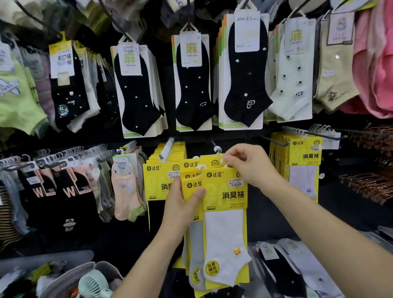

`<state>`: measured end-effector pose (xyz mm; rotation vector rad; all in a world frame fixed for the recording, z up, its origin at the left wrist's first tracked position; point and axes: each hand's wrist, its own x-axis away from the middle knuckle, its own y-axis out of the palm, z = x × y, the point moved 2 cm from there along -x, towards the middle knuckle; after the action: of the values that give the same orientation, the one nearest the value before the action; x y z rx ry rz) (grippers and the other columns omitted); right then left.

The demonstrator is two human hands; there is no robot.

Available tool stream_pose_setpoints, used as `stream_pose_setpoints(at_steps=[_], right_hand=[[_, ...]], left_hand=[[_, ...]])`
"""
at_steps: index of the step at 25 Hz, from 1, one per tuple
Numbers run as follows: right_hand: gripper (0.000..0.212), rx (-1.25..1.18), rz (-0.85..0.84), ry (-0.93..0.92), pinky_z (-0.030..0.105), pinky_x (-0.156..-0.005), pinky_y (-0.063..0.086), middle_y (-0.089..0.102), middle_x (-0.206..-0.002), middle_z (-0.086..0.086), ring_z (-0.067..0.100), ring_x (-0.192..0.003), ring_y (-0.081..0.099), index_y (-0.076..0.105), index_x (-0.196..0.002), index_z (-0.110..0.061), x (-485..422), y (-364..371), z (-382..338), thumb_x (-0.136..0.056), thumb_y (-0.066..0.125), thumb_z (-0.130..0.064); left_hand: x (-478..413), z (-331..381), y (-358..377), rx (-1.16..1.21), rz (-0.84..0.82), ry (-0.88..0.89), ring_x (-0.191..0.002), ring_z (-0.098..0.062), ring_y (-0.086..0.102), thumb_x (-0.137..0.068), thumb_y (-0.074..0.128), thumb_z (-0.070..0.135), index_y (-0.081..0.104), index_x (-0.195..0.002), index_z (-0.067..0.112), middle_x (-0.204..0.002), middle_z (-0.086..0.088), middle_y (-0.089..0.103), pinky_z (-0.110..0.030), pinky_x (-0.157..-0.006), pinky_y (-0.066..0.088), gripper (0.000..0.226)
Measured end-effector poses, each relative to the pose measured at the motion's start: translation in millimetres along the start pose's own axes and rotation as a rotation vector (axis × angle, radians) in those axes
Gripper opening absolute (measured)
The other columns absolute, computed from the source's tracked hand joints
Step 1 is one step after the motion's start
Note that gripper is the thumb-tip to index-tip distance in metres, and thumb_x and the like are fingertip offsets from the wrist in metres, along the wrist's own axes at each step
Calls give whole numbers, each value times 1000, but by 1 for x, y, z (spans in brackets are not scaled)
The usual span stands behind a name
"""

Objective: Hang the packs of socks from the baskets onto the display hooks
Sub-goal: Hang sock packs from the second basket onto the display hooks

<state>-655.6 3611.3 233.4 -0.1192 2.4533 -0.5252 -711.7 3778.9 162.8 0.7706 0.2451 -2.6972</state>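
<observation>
My left hand (182,204) grips a small stack of yellow-carded sock packs (225,232) by their left edge, thumb across the front. The front pack holds a white sock, and a grey one shows behind it. My right hand (246,162) pinches the white plastic hanger at the top of the front pack, just below the tip of a display hook (217,148). A further yellow pack (212,163) sits behind, close to that hook. Whether any hanger is on the hook is hidden by my fingers.
Full hooks of matching yellow packs hang to the left (162,175) and right (304,156). Black and pale socks fill the row above. A basket with a small green fan (93,288) stands at lower left, and bagged socks (284,267) lie at lower right.
</observation>
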Motion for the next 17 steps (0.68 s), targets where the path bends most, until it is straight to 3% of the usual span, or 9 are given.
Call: stream_pose_setpoints(at_steps=[2, 5, 9, 13, 17], right_hand=[[22, -20, 39, 16, 32, -73, 50, 66, -75, -5, 14, -76, 60, 64, -69, -29, -9, -4, 4, -87, 61, -16], [21, -23, 64, 13, 25, -67, 47, 66, -75, -7, 9, -72, 58, 65, -70, -29, -22, -5, 5, -87, 62, -17], [21, 7, 43, 33, 25, -66, 49, 66, -72, -10, 9, -73, 60, 66, -67, -32, -38, 3, 4, -85, 64, -21], [20, 23, 37, 69, 37, -78, 55, 66, -70, -9, 12, -76, 64, 67, -68, -31, -51, 8, 13, -85, 65, -21], [16, 14, 49, 149, 39, -82, 55, 68, -74, -8, 15, -82, 65, 68, -70, -29, -57, 16, 22, -85, 66, -22]], left_hand=[[2, -5, -8, 18, 74, -30, -97, -5, 60, -87, 62, 11, 53, -105, 28, -103, 10, 64, -24, -80, 50, 26], [3, -7, -27, 27, 145, -51, -95, -7, 62, -87, 61, 10, 53, -100, 29, -102, 8, 65, -25, -77, 52, 24], [1, -8, -44, 19, 153, -77, -99, -18, 64, -88, 60, 10, 54, -114, 11, -109, -4, 67, -35, -81, 54, 27], [1, -8, -50, 28, 158, -70, -94, -13, 65, -87, 61, 10, 54, -115, 10, -106, -3, 67, -25, -72, 55, 28], [-2, -3, -43, 23, 155, -53, -91, -7, 64, -87, 62, 10, 54, -99, 26, -101, 4, 67, -19, -69, 53, 21]])
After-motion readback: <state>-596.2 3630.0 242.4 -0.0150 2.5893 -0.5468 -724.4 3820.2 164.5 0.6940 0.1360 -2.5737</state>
